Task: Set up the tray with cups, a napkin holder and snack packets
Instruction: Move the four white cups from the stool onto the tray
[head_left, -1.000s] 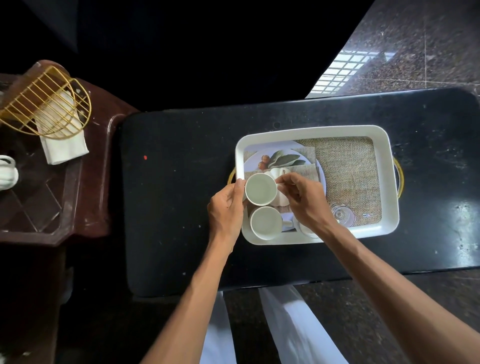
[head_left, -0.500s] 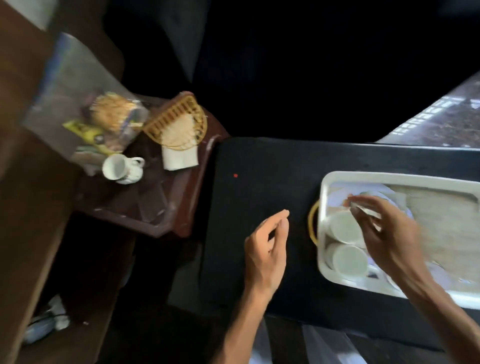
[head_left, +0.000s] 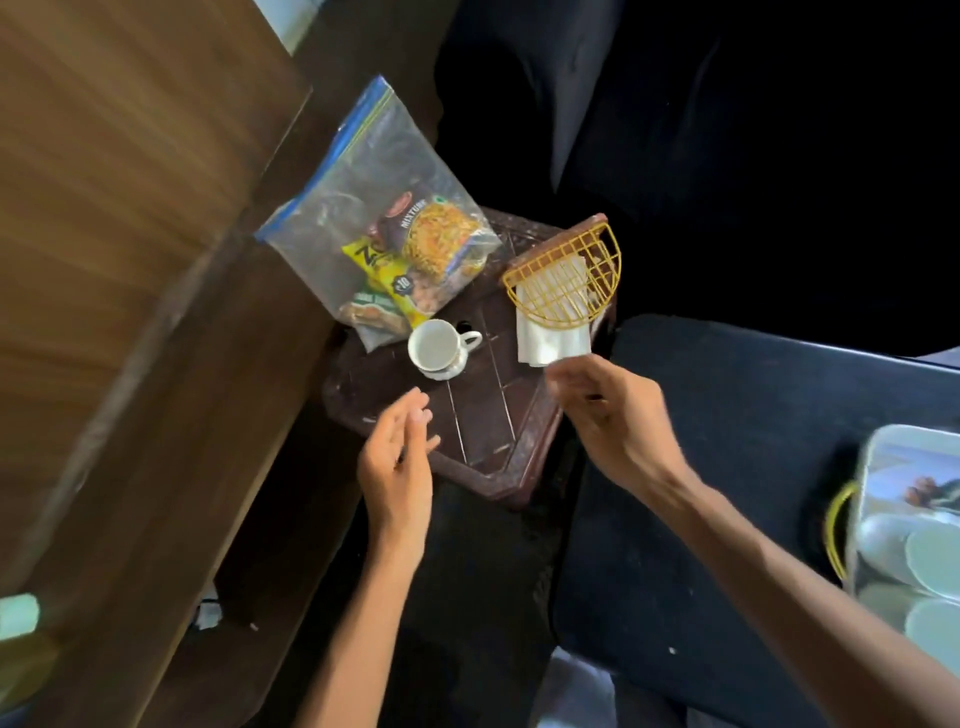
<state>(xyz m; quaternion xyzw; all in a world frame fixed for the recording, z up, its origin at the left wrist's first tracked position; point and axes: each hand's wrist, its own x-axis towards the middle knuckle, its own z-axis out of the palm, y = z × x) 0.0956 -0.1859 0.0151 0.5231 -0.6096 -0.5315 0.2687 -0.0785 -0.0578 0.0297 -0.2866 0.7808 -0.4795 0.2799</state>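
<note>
Left hand is hovering empty, fingers loosely spread, over the dark brown side table. Right hand is reaching, also empty with fingers part curled, just below the napkins in the gold wire napkin holder. White cup is sitting on the side table ahead of the left hand, touching a clear zip bag of snack packets. Tray with two cups is lying blurred at far right on the black table.

Gold wire napkin holder; clear glossy plastic bag; glazed cup.
</note>
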